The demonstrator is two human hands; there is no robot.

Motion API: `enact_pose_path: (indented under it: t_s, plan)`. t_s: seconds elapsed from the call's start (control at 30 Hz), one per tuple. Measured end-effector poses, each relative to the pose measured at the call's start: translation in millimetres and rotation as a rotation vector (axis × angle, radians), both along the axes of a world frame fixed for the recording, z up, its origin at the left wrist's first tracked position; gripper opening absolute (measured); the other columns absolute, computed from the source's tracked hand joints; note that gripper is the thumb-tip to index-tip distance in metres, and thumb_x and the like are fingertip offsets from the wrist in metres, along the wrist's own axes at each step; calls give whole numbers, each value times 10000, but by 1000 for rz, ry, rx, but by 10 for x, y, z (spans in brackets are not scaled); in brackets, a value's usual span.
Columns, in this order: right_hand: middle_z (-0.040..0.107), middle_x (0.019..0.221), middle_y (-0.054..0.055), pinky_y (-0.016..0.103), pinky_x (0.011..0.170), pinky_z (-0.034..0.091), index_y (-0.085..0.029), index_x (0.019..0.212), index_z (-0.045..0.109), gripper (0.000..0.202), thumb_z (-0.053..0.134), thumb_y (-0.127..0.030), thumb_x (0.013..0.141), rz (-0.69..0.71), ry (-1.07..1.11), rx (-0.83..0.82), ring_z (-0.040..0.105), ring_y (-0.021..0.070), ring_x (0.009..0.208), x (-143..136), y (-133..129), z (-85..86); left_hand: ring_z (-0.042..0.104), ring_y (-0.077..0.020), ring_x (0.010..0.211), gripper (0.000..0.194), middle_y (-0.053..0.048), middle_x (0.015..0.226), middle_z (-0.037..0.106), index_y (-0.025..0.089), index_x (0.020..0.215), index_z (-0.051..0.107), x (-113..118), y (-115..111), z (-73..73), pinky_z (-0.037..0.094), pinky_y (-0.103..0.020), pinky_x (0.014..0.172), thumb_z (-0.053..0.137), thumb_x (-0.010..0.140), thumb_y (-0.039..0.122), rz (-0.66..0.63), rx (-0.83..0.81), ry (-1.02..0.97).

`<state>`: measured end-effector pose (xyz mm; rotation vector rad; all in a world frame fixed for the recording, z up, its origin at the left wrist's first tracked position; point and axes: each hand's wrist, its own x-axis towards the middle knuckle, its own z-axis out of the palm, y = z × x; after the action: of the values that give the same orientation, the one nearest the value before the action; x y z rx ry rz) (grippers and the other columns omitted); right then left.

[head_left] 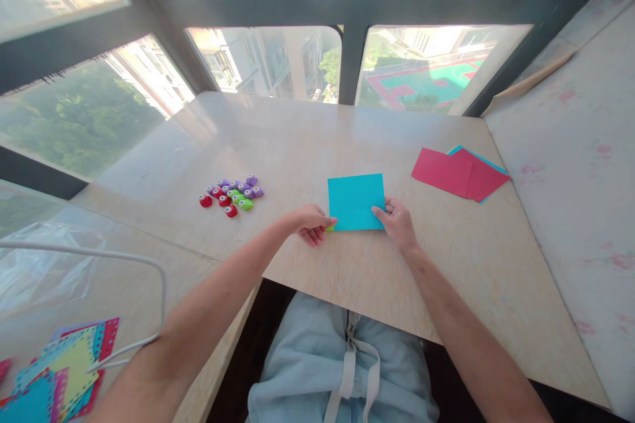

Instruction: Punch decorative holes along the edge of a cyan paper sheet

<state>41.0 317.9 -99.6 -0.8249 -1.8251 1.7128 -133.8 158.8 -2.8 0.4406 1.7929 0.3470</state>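
Observation:
A turquoise sheet of paper [356, 199] lies on the beige marble table [307, 145] in front of me. My left hand [310, 223] is closed at the sheet's lower left corner, with a small green thing, probably a paper punch [330, 228], peeking out between its fingers. My right hand [397, 221] pinches the sheet's lower right edge with thumb on top.
A cluster of several small red, purple and green paper punches [232, 193] sits left of the sheet. Red and turquoise sheets [459, 173] lie at the right. Punched coloured papers [59, 370], a white cable [124, 258] and a plastic bag [40, 264] are at lower left. Windows stand behind.

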Motion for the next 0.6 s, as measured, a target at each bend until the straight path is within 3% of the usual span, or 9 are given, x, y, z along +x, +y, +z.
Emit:
enact_pose_path:
  t_s: [0.23,0.6]
  plan:
    - [694,1050,121,319,732,563,-152,1137,600,520,715,-483,753,-19,38,-32,676,231,881,117,45,-43,633,-180,548,424,-85,658,629,112,748,534,-70,-108,-134,555,-345,590,533,934,493,57,96,-55]
    - [687,1063,134,330,742,568,-158,1117,608,494,693,-489,760,-17,2,43,675,248,918,140,40,-22,646,-194,566,453,-94,671,649,110,743,563,-104,-102,-242,558,-354,591,595,883,539,70,108,-50]
